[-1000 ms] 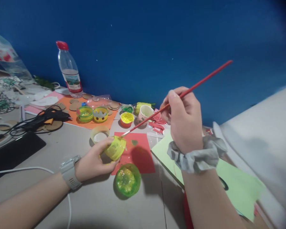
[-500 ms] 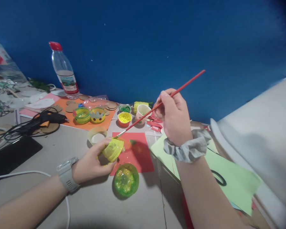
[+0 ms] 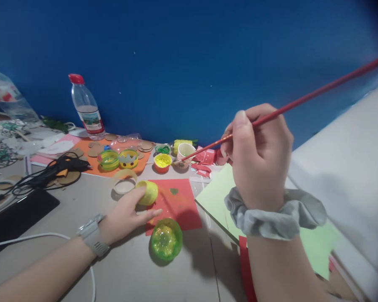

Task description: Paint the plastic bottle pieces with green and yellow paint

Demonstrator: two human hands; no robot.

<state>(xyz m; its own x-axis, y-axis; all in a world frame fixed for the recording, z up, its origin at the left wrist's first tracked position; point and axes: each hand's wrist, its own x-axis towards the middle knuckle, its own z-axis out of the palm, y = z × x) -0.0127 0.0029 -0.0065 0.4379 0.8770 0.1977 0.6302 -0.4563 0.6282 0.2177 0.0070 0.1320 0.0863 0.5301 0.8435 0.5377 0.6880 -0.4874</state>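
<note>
My right hand point(image 3: 258, 155) pinches a red paintbrush point(image 3: 321, 90), whose tip is beside an orange-red cup of yellow paint point(image 3: 162, 162). At the left edge of a red paper point(image 3: 179, 209), my left hand point(image 3: 126, 214) has its fingers round a small yellow-painted cup point(image 3: 149, 193), with the thumb stretched out apart from it. A green-painted clear bowl point(image 3: 166, 240) stands at the paper's near edge. Behind the paper are a white patterned cup point(image 3: 185, 154) and a container of green paint point(image 3: 162, 149).
An orange sheet point(image 3: 94, 165) bears two painted bowls and cardboard pieces. A water bottle point(image 3: 90, 113) stands behind it. Black cables point(image 3: 47, 174) and a black phone point(image 3: 25, 218) lie at the left, green paper point(image 3: 220, 201) at the right. A blue wall rises behind.
My right hand moved right and nearer, taking the brush tip from the yellow cup to beside the paint cup. My left hand tilted and lowered the yellow cup, and its thumb moved away from it.
</note>
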